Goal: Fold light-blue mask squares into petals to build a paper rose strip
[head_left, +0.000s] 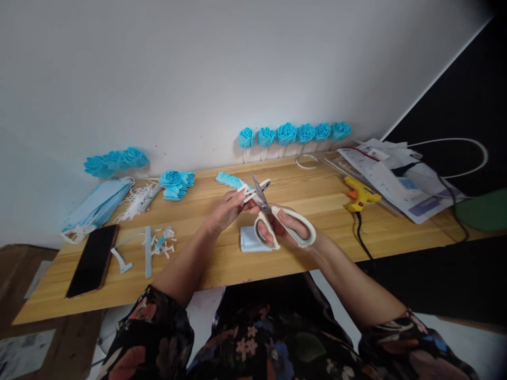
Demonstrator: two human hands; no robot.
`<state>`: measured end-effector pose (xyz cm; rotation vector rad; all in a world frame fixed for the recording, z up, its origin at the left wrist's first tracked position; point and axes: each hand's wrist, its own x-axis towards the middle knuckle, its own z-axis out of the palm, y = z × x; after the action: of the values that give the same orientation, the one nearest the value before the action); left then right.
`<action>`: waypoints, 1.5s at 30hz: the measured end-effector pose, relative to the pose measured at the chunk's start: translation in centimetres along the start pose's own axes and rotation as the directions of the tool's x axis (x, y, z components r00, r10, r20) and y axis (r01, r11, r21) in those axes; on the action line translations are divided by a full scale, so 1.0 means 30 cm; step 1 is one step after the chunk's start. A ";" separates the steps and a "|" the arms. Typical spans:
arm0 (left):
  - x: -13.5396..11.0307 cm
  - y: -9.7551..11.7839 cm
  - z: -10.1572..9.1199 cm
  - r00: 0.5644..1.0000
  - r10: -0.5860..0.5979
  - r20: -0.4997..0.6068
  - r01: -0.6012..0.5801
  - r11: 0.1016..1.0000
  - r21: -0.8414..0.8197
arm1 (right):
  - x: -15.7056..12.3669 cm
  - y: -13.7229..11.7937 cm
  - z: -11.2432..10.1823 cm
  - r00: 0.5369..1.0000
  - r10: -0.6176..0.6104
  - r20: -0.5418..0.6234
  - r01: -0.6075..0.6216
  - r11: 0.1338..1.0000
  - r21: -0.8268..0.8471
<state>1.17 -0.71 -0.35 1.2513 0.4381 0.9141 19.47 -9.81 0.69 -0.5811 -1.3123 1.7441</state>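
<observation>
My right hand has its thumb and fingers through the white handles of a pair of scissors. The scissor blades are parted and point up and away from me. My left hand pinches some narrow white strips, which lie right beside the blades. Just beyond my left fingers lies a ruffled blue strip; I cannot tell whether it joins the white strips. Below my hands a folded pale blue sheet rests on the table, partly covered by the scissor handle.
On the wooden table, blue paper-like flowers stand along the wall. At left are more flowers, stacked face masks, a phone and white scraps. A yellow glue gun and papers lie right.
</observation>
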 end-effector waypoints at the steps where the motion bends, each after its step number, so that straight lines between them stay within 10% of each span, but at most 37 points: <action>1: -0.001 -0.002 -0.003 1.000 0.000 -0.004 0.000 1.000 0.011 | 0.001 -0.001 0.001 1.000 0.002 -0.005 -0.002 1.000 0.003; 30: -0.001 -0.005 -0.008 0.997 0.043 -0.066 -0.042 0.999 0.008 | 0.005 -0.005 0.027 0.991 0.082 -0.109 -0.049 0.959 0.280; 40: -0.004 -0.045 -0.026 0.987 0.036 -0.157 0.015 0.952 0.307 | -0.052 0.008 0.039 0.990 0.078 -0.116 -0.063 0.989 0.130; 45: 0.031 -0.027 -0.014 0.997 0.067 0.032 -0.071 0.712 0.699 | -0.188 -0.053 -0.022 0.973 0.007 -0.229 0.021 0.992 0.121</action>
<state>1.70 0.25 -1.05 1.9805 0.7878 0.8270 23.51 -14.06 1.25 -0.6843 -1.0377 1.6827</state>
